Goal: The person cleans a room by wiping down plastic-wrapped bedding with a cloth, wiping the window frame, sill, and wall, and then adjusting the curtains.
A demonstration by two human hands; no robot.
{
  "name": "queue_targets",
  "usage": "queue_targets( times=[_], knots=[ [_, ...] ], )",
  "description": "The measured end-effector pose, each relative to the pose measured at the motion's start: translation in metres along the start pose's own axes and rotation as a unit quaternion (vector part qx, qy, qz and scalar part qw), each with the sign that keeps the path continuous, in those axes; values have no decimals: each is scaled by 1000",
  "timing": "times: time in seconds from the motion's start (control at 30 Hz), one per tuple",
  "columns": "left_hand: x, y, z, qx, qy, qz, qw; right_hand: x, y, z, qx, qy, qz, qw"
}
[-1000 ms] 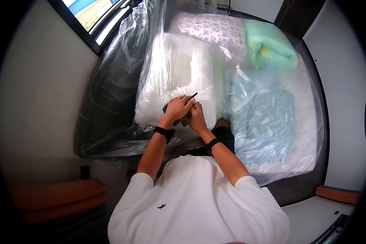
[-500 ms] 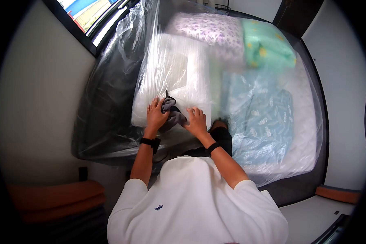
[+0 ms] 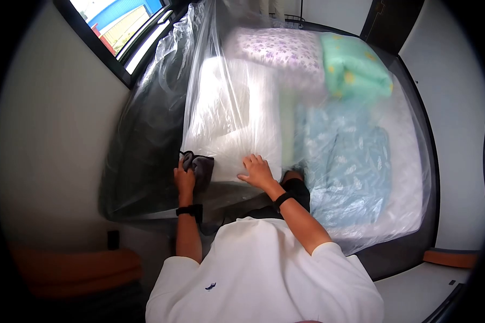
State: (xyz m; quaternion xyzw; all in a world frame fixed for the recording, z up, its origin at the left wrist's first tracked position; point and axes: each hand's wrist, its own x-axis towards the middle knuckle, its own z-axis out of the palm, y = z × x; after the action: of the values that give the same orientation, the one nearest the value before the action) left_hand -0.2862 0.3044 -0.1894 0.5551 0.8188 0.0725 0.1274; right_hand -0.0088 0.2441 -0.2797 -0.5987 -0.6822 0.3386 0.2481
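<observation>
A small dark grey cloth item [image 3: 202,171] with a black cord hangs from my left hand [image 3: 185,177], whose fingers are closed on it near the left edge of the white bundle. My right hand [image 3: 257,170] has its fingers spread on the plastic over the lower right of that bundle, holding nothing. The folded white bundle [image 3: 234,102] lies under a clear plastic sheet [image 3: 145,134], which covers the whole bed and hangs in folds on the left.
Beneath the plastic also lie a purple-flowered pillow [image 3: 280,51], a green folded quilt [image 3: 355,67] and a light blue leaf-patterned cloth [image 3: 355,167]. A window [image 3: 124,21] is at the upper left. Orange cushions [image 3: 81,269] sit at the lower left.
My left hand has moved left and down with the grey cloth, away from my right hand. The hands were together at first; my right hand now lies spread on the plastic.
</observation>
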Motion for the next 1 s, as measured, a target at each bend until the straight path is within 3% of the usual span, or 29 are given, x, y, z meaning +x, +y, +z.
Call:
queue_targets(
  times=[0.13, 0.2, 0.23, 0.3, 0.4, 0.5, 0.53, 0.6, 0.63, 0.7, 0.77, 0.87, 0.93, 1.0],
  knots=[
    [9, 31, -35, 82, -12, 17, 996, 14, 5, 16, 26, -1, -23, 999],
    [14, 66, -54, 187, 113, 96, 971, 26, 7, 17, 66, -36, -51, 996],
    [14, 82, -59, 184, 113, 94, 972, 26, 8, 20, 62, -36, -52, 996],
    [10, 117, -58, 95, 162, 192, 963, 21, 10, 28, 72, -6, -89, 993],
    [-7, 182, -14, -73, 40, 334, 939, 18, 12, 23, 103, -37, -105, 988],
    [-31, 217, 59, -95, -95, 487, 863, 22, 19, 30, 53, -119, -159, 979],
    [-28, 227, 81, -37, -125, 523, 842, 23, 31, 44, 143, -13, -202, 969],
    [-26, 208, 128, 3, -201, 556, 807, 17, 36, 43, 167, -8, -151, 974],
    [-28, 195, 140, -8, -205, 543, 815, 14, 37, 40, 164, -11, -152, 975],
    [-32, 174, 142, -21, -208, 529, 823, 7, 34, 34, 168, -182, -43, 968],
    [-29, 153, 136, -12, -228, 468, 853, -4, 33, 37, 151, -167, -69, 972],
    [-17, 140, 96, -7, -158, 455, 876, -5, 28, 33, 122, -131, -114, 977],
    [-15, 138, 69, -43, -140, 380, 913, -10, 35, 32, 114, -45, -115, 986],
    [-10, 130, 52, -77, -108, 353, 926, -14, 37, 12, 124, -53, -110, 985]
  ],
)
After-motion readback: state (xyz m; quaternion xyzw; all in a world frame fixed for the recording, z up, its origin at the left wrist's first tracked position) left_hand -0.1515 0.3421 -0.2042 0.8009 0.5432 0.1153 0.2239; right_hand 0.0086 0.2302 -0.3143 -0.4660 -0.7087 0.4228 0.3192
